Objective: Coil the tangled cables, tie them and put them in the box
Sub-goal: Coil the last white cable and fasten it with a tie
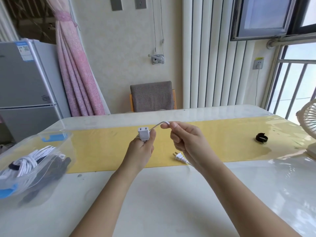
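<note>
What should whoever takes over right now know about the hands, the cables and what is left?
Left hand: grips the socket end of the white cable, above the yellow mat.
Right hand: fingers pinch the same cable just past the socket, at a bend.
Its plug lies on the mat by the right wrist; the black strap lies farther right.
Done: a tied white coil and a dark cable are in the clear box.
Left: coil this cable, strap it, box it.
</note>
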Demonstrator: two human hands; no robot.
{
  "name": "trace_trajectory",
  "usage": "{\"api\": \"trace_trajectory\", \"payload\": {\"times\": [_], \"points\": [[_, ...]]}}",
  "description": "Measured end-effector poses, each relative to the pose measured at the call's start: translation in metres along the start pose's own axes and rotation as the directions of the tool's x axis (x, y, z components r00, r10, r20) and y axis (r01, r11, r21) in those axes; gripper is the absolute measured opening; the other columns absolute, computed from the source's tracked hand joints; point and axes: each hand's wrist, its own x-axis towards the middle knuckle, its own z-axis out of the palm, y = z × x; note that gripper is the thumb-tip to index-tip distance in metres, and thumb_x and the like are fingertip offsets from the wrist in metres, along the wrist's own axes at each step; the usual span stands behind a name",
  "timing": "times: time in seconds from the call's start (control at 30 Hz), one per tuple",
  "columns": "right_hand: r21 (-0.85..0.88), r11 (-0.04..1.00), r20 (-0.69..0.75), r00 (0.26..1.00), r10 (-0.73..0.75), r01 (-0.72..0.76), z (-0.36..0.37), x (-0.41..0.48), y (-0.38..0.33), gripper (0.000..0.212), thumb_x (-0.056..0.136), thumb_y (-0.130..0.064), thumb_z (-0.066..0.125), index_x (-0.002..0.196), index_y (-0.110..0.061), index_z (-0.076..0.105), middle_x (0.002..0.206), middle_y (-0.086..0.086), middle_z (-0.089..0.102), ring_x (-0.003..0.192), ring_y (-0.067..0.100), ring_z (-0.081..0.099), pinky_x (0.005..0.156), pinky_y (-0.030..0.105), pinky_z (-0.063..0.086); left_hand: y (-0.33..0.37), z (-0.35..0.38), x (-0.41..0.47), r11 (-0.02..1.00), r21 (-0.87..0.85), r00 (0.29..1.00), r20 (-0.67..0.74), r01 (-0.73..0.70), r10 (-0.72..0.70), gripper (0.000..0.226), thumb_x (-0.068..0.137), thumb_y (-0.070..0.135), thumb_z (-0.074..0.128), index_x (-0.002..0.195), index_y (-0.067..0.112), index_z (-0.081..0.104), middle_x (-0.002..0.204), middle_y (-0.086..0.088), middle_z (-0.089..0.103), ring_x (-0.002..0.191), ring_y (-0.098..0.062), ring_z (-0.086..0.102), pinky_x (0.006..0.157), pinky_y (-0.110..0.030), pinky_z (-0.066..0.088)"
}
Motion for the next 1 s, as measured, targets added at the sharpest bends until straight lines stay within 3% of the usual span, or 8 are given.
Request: {"api": "trace_trajectory", "payload": {"times": [0.1, 0.23, 0.33, 0.43, 0.5, 0.6, 0.8, 1.0], "points": [[-0.042, 0.999, 0.138, 0.990, 0.039, -0.033, 0.004, -0.003, 0.000, 0.028, 0.098, -0.022, 0.045, 0.102, -0.010, 0.070, 0.059, -0.004, 0.037, 0.047, 0.007, 0.022, 0.044, 0.015, 0.019, 0.005, 0.000, -0.001, 0.963, -0.267, 0.999, -0.038, 0.022, -0.034, 0.060, 0.083, 0.064, 0.035, 0.086, 0.008, 0.057, 0.049, 0.001, 0.042, 0.049, -0.013, 0.040, 0.054, -0.024, 0.035], [-0.277, 0.960, 0.387, 0.910, 0.149, -0.039, 0.008, -0.006, 0.005, 0.030, 0.102, -0.019, 0.042, 0.117, -0.011, 0.066, 0.061, -0.003, 0.041, 0.050, 0.008, 0.028, 0.048, 0.015, 0.025, 0.009, -0.005, 0.005, 0.748, -0.636, 0.970, 0.006, 0.191, -0.243, 0.047, 0.092, 0.056, 0.037, 0.107, 0.016, 0.058, 0.054, 0.005, 0.047, 0.049, -0.010, 0.042, 0.053, -0.023, 0.033], [-0.530, 0.846, 0.417, 0.849, 0.323, -0.061, 0.010, -0.008, 0.014, 0.028, 0.101, -0.025, 0.044, 0.115, -0.019, 0.067, 0.059, -0.007, 0.045, 0.052, 0.010, 0.033, 0.053, 0.019, 0.028, 0.011, -0.018, 0.010, 0.297, -0.889, 0.915, 0.254, 0.349, -0.314, 0.040, 0.092, 0.034, 0.052, 0.112, -0.001, 0.055, 0.052, 0.006, 0.041, 0.043, -0.006, 0.041, 0.044, -0.016, 0.035], [-0.743, 0.666, 0.328, 0.836, 0.441, -0.059, 0.007, -0.007, 0.023, 0.023, 0.098, -0.036, 0.048, 0.098, -0.034, 0.071, 0.050, -0.012, 0.044, 0.048, 0.005, 0.035, 0.057, 0.019, 0.026, 0.009, -0.041, 0.011, -0.060, -0.903, 0.895, 0.429, 0.425, -0.124, 0.048, 0.063, 0.001, 0.079, 0.104, -0.013, 0.060, 0.048, 0.004, 0.039, 0.038, -0.007, 0.040, 0.035, -0.018, 0.038], [-0.771, 0.631, 0.236, 0.882, 0.407, -0.085, 0.001, -0.004, 0.023, 0.022, 0.096, -0.038, 0.053, 0.087, -0.030, 0.072, 0.050, -0.011, 0.040, 0.045, 0.004, 0.033, 0.051, 0.019, 0.027, 0.007, -0.051, 0.011, -0.043, -0.882, 0.882, 0.471, 0.469, -0.022, 0.050, 0.051, -0.005, 0.085, 0.096, -0.011, 0.065, 0.045, 0.005, 0.039, 0.034, -0.006, 0.039, 0.031, -0.017, 0.034], [-0.783, 0.613, 0.099, 0.953, 0.287, -0.103, -0.014, 0.000, 0.019, 0.030, 0.092, -0.037, 0.059, 0.075, -0.016, 0.070, 0.051, -0.007, 0.031, 0.043, 0.008, 0.025, 0.041, 0.019, 0.021, 0.015, -0.049, 0.009, 0.149, -0.875, 0.887, 0.459, 0.461, -0.055, 0.034, 0.062, 0.010, 0.079, 0.090, -0.006, 0.070, 0.044, 0.007, 0.035, 0.032, -0.004, 0.034, 0.030, -0.015, 0.030], [-0.803, 0.573, -0.013, 0.965, 0.260, -0.165, -0.037, 0.002, 0.011, 0.034, 0.089, -0.038, 0.063, 0.063, -0.016, 0.064, 0.046, -0.008, 0.029, 0.040, 0.008, 0.023, 0.040, 0.019, 0.018, 0.025, -0.034, 0.007, 0.496, -0.856, 0.984, 0.068, 0.143, -0.166, 0.024, 0.096, 0.017, 0.043, 0.098, 0.001, 0.061, 0.048, 0.007, 0.035, 0.041, -0.005, 0.034, 0.041, -0.015, 0.030], [-0.805, 0.554, 0.038, 0.914, 0.404, -0.211, -0.041, 0.002, 0.009, 0.033, 0.086, -0.045, 0.065, 0.063, -0.022, 0.069, 0.048, -0.010, 0.029, 0.048, 0.013, 0.025, 0.046, 0.023, 0.022, 0.025, -0.036, 0.006, 0.317, -0.938, 0.985, 0.098, 0.140, -0.144, 0.023, 0.094, 0.020, 0.038, 0.087, 0.008, 0.057, 0.049, 0.008, 0.034, 0.042, -0.005, 0.033, 0.042, -0.015, 0.028]]}}
